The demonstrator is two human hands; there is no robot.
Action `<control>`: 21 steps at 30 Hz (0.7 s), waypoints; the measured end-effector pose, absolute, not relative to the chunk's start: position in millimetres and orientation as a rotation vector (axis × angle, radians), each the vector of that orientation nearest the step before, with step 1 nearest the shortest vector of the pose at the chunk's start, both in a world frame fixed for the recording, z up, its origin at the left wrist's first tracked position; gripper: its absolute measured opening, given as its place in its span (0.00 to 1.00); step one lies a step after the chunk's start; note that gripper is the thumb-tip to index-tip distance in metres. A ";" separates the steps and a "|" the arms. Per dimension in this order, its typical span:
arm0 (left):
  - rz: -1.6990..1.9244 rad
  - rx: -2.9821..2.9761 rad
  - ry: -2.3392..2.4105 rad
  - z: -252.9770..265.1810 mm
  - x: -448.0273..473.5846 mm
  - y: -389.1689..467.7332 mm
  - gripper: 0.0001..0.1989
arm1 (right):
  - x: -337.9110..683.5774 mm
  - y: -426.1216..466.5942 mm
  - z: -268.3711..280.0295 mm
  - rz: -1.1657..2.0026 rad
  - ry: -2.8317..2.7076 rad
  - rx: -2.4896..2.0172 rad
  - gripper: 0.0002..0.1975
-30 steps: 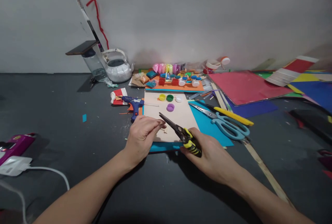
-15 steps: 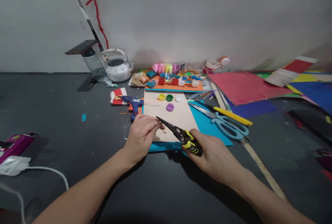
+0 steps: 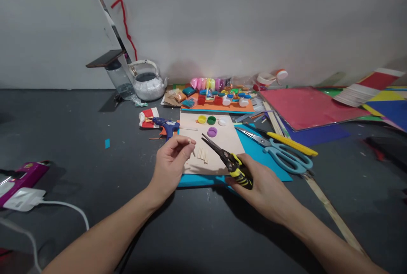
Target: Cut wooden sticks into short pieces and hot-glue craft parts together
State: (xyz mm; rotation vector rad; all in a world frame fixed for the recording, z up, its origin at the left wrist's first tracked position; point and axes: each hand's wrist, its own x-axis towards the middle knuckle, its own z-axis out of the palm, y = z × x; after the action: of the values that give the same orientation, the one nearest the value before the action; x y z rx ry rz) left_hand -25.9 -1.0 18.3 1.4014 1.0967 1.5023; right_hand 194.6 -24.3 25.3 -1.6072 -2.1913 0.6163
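My right hand (image 3: 262,183) is wrapped round long-nose pliers (image 3: 221,152) with black and yellow handles. Their jaws are slightly apart, with nothing visible between them, and point towards my left hand (image 3: 173,159). That hand is closed in a pinch on a small, pale, thin stick piece (image 3: 194,152), partly hidden by the fingers. Several short pale stick pieces (image 3: 202,154) lie side by side on a cream sheet (image 3: 190,117) below the pliers. Further back on this sheet are a purple cap (image 3: 212,132) and yellow, green and white caps.
Left of the sheet lies a blue glue gun (image 3: 168,126). Scissors (image 3: 282,155) and a yellow cutter (image 3: 292,143) are at its right. Behind stand paint pots (image 3: 226,101), a silver kettle (image 3: 148,85) and a jar (image 3: 120,81). A white cable (image 3: 68,206) runs at far left.
The pliers have drawn away from my left fingers and their jaws have parted. My left hand has turned slightly, and the short stick pieces on the sheet show more fully.
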 end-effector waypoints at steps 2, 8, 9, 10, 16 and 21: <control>1.493 1.241 1.036 19.4 -24.7 -0.7 0.04 | 194.5 -24.5 25.4 0.622 -2.187 -1.599 0.14; 1.524 1.004 0.938 16.4 -24.2 1.7 0.05 | 195.7 -23.9 24.7 0.661 -2.146 -1.615 0.16; 1.530 0.980 0.932 15.9 -24.4 2.4 0.05 | 195.9 -23.3 24.1 0.664 -2.137 -1.627 0.17; 1.533 0.955 0.926 15.4 -24.6 3.1 0.06 | 196.2 -22.6 23.5 0.669 -2.130 -1.638 0.18; 1.511 0.839 0.918 14.6 -23.6 5.6 0.08 | 198.3 -19.3 21.8 0.686 -2.136 -1.695 0.18; 1.508 0.773 0.902 14.8 -21.8 4.6 0.11 | 201.1 -18.3 21.7 0.647 -2.123 -1.710 0.19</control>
State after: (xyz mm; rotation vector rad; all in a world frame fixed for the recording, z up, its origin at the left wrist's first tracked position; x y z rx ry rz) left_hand -21.8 4.6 14.8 0.7729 0.9020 1.5079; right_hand 201.1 -18.3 21.7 -1.7100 -2.1232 0.6472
